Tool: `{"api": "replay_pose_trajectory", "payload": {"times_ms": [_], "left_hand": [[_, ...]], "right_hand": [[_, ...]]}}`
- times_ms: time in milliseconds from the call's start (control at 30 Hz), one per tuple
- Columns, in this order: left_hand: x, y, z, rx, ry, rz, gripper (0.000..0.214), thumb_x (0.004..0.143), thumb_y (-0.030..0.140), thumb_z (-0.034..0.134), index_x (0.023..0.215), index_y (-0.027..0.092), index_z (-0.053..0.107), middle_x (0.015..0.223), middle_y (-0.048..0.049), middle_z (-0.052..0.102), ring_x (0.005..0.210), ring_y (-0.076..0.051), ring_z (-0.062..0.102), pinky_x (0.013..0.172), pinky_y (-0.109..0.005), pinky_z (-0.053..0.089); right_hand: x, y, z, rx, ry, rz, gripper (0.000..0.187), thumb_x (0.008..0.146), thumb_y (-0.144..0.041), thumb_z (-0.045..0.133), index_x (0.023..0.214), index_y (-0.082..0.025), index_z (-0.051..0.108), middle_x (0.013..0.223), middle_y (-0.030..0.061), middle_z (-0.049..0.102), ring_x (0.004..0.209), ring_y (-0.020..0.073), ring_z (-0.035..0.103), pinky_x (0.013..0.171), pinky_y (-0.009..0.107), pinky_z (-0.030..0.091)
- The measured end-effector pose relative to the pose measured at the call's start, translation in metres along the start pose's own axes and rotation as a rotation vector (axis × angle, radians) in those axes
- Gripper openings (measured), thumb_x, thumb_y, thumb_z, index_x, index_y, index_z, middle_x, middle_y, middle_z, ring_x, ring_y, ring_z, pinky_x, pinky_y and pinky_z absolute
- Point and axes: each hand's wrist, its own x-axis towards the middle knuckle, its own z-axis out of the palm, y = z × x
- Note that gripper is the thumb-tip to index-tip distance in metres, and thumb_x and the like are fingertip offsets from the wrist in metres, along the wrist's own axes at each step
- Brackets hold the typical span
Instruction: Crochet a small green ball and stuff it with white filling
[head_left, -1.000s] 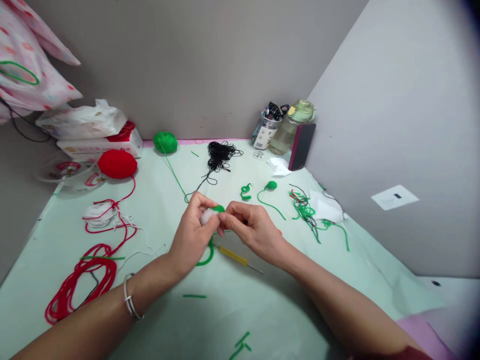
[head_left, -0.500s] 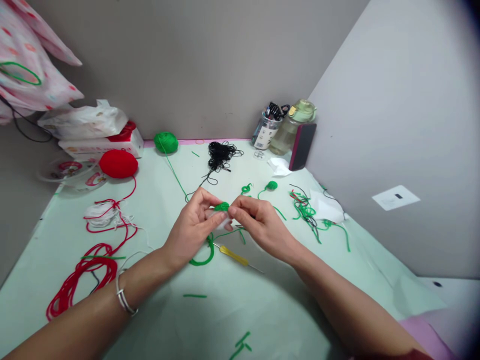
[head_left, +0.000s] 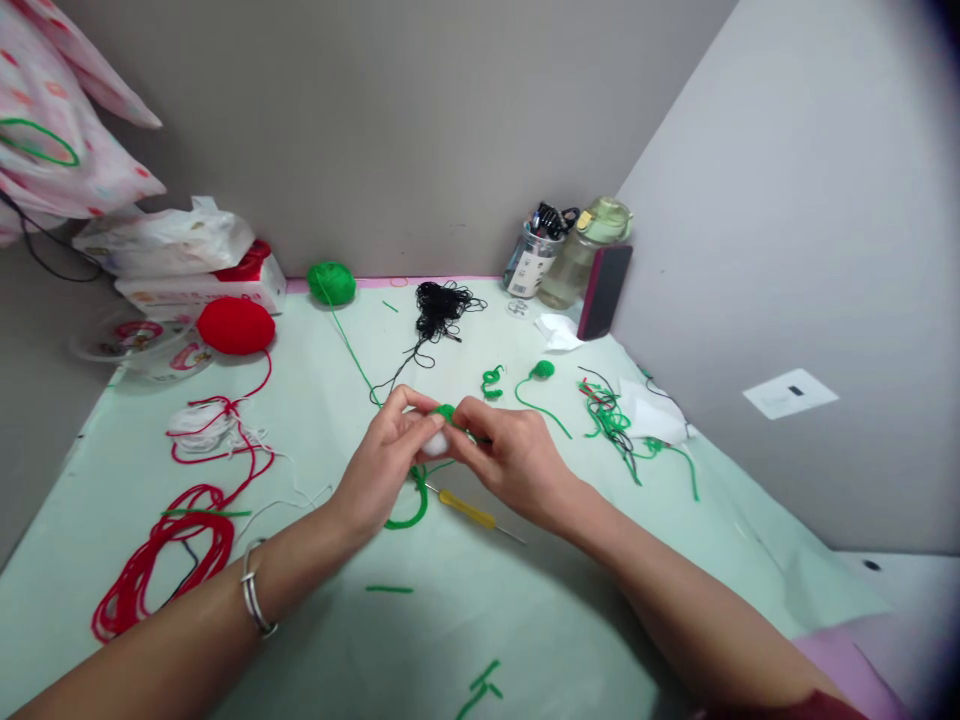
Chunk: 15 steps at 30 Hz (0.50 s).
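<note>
Between both hands is a small crocheted piece with a green top point(head_left: 445, 411) and a white rounded part point(head_left: 435, 443). My left hand point(head_left: 390, 450) is closed, thumb and fingers gripping its left side. The fingers of my right hand point(head_left: 510, 450) pinch the green part from the right and hide much of it. Whether a needle is in the right fingers cannot be made out. Just below the hands lie a green yarn loop point(head_left: 409, 515) and a yellow-handled crochet hook point(head_left: 469, 508).
Behind are a green yarn ball point(head_left: 331, 284), black yarn point(head_left: 442, 310), a pen cup point(head_left: 531, 262), a bottle point(head_left: 570, 270) and a phone point(head_left: 604, 292). Red yarn point(head_left: 237, 326) lies left. A small green ball point(head_left: 543, 370) and tangled scraps point(head_left: 611, 420) lie right.
My right hand has shifted slightly left and closed in on the piece, covering more of its green part. The white part shows lower between the hands.
</note>
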Motion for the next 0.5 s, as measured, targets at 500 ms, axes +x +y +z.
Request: {"api": "replay_pose_trajectory", "payload": {"times_ms": [500], "left_hand": [[0.006,0.001,-0.007,0.11,-0.07,0.187,0.022,0.088,0.024,0.072,0.091,0.021,0.051,0.07,0.0073,0.069,0.055,-0.01,0.069,0.059,-0.024,0.053]], "right_hand": [[0.001,-0.003,-0.011,0.283,-0.113,0.091,0.023,0.099,-0.027,0.052,0.076,-0.021,0.054,0.056,-0.0067,0.051,0.052,0.0093,0.033,0.054,0.024,0.028]]}}
